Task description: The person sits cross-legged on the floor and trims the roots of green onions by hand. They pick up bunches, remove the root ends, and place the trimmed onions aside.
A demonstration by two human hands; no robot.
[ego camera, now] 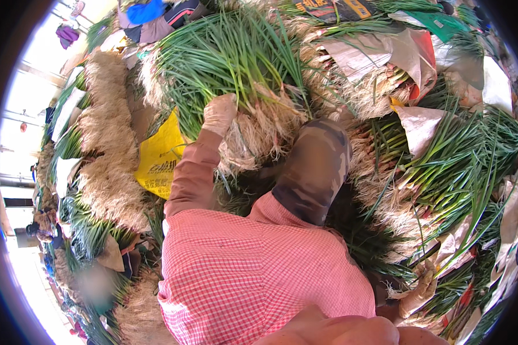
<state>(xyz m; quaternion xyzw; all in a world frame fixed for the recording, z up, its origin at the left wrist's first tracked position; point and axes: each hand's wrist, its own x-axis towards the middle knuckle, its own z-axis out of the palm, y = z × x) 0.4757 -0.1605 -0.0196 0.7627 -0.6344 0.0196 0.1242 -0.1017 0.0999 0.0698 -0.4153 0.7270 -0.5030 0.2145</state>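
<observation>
My left hand (219, 114), in a pale glove, is closed around stems at the near edge of a large heap of green onions (237, 56) with long pale roots. My right hand (418, 293), also gloved, is low on the right, beside roots and leaves of other green onions (449, 172). A few leaves and roots lie at its fingers; whether it grips them is unclear. My bent knee in camouflage cloth (317, 168) stands between the heaps. Beside my left forearm lies a yellow plastic sack (157, 159) with writing.
A long row of root bundles (108, 142) runs down the left side. Pale woven sacks (371, 51) partly cover onions at the upper right, near a green sack (442, 23). Another person's clothed legs (155, 28) show at the upper left.
</observation>
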